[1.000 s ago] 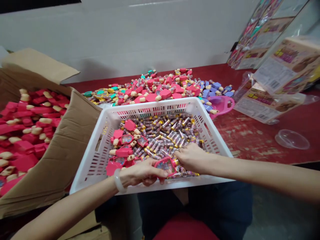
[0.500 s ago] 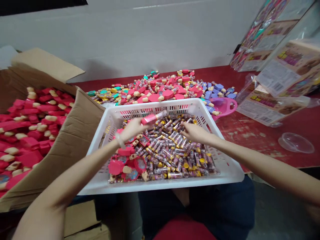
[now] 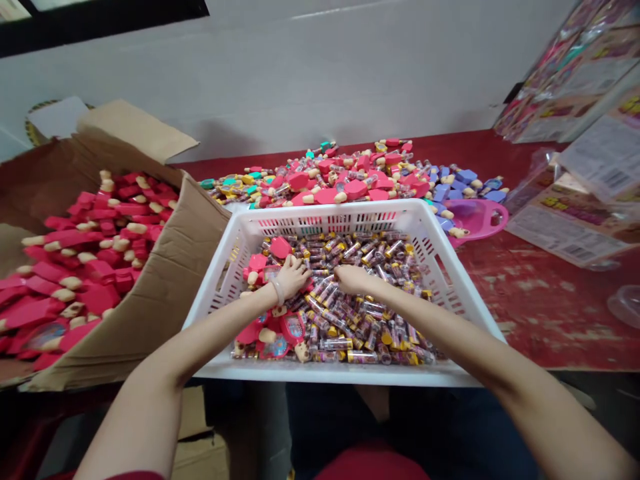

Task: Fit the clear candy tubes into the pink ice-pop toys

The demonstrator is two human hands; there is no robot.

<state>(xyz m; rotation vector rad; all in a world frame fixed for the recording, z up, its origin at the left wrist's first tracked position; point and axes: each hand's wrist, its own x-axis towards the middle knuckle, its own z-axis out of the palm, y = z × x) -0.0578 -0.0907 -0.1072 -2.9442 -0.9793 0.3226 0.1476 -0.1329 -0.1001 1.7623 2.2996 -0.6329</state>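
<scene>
A white plastic basket [image 3: 457, 300] sits in front of me, filled with small clear tubes [image 3: 345, 313] of brown sweets with yellow caps. Red plastic toys [image 3: 275, 343] with beige ends are piled on the basket's left side. Over these toys, my left hand [image 3: 293, 275] has its fingers curled down around a red toy that is mostly hidden; a bit of red shows by the fingertips. Close to it on the right, my right hand [image 3: 353, 279] is closed low over the tubes, its fingertips pointing left. What it grips is hidden.
At left, a cardboard box [image 3: 175, 267] holds many red toys. Behind the basket lies a heap of assembled toys [image 3: 350, 177] in several colours, beside a pink scoop-like dish [image 3: 475, 220]. Packed display boxes [image 3: 575, 220] stand at right on the red table [image 3: 540, 307].
My left hand has lowered a red toy with a tube in it onto the basket's left side. My right hand has moved left and closed among the tubes. The view has swung left.
</scene>
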